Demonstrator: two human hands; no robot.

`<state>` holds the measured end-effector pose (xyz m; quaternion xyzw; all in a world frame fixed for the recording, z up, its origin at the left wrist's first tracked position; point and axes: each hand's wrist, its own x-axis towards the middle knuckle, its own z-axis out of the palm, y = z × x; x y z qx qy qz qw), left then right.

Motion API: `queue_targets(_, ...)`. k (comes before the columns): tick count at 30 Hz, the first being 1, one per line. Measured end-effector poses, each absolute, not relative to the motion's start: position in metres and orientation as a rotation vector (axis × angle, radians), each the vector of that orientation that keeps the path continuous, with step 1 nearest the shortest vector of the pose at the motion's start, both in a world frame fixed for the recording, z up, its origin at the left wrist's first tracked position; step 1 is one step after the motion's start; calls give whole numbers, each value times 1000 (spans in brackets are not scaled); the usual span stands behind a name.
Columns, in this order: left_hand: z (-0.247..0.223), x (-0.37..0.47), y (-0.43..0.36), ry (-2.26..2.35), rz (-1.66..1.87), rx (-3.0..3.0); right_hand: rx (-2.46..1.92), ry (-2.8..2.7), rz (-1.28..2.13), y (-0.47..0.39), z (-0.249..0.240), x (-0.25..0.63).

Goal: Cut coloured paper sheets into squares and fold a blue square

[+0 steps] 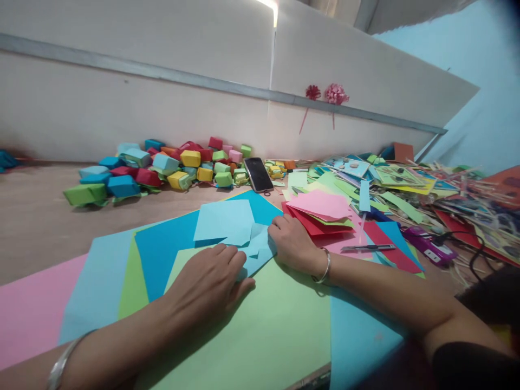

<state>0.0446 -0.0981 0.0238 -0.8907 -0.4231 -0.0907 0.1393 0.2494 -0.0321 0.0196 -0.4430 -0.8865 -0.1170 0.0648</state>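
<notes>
A folded light blue paper (260, 238) lies between my two hands, above the large coloured sheets. Its left part is pressed under the curled fingers of my left hand (213, 276), whose thumb sticks out to the right. My right hand (294, 244) is closed at the paper's right end, with its fingertips bent over the edge. Just beyond, a square light blue sheet (223, 219) rests on a darker blue sheet (162, 249). A large pale green sheet (264, 325) spreads beneath both hands. Past my right wrist lies a utility knife (368, 248).
Folded coloured paper blocks (164, 164) are heaped along the wall, beside a phone (258, 174). Pink and red papers (320, 208) lie beyond my right hand. Paper scraps and sticks (406, 179) clutter the right side, near a purple power strip (430, 246). Two paper flowers (336, 93) hang on the wall.
</notes>
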Motion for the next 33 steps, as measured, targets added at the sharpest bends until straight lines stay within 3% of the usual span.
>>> queue_targets(9,19,43,-94,-1159,-258,-2614,-937,-2392,-299,-25,10,255)
queue_targets(14,18,37,-89,-1323,-288,-2651,-458,-2387,89,-32,13,257)
queue_targets(20,15,32,-76,-1650,-543,-2642,-841,-2430,289,-32,10,255)
queue_targets(24,20,33,-74,-1796,-426,-2624,-1099,-2448,319,-28,9,253)
queue_targets(28,25,37,-76,-1930,-260,-2552,-1170,-2492,215,-31,12,250)
queue_targets(33,20,35,-74,-1614,-272,-2544,-1082,-2540,-62,-36,13,247)
